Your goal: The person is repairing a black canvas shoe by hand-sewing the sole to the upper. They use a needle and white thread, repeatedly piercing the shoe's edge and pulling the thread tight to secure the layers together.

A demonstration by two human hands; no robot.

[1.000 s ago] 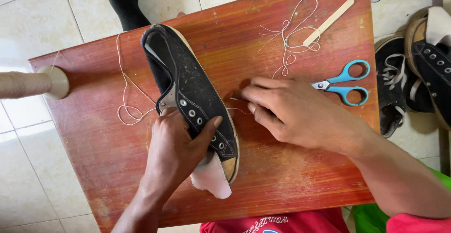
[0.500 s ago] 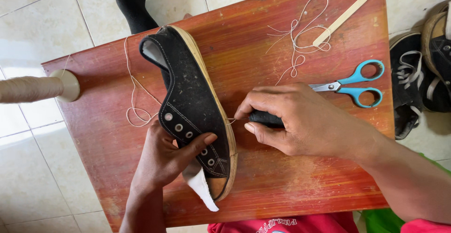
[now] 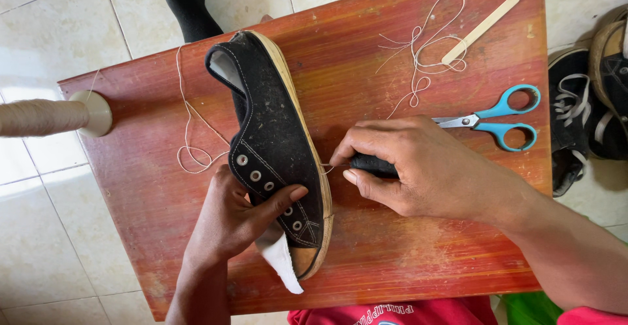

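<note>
Black shoe (image 3: 275, 142) between left hand (image 3: 232, 217) and right hand (image 3: 425, 168)

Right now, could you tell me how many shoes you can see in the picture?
3: one black shoe on its side on the wooden board, steadied by the left hand; two dark laced shoes on the floor at the right edge, partly cropped. More may lie beyond the frame.

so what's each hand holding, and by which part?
Left hand grips the black shoe at its eyelet side, thumb across the upper. Right hand pinches a dark tool handle at the sole edge.
</note>
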